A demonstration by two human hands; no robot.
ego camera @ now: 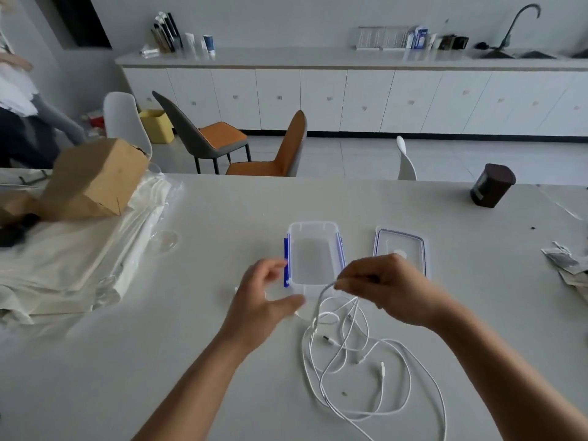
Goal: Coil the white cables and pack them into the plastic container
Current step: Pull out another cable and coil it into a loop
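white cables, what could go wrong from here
The white cables lie in crossed loops, so the right hand, pinching one strand, may tighten a tangle or drag the whole heap. The strand rises by the near rim of the plastic container and might nudge it; the left hand is open, not gripping it.

The pale table [222,361] is carrying an open plastic container [311,225], its lid [404,241] beside it, tangled white cables [382,369], a dark jar [491,186] and bagged cloth [79,265].
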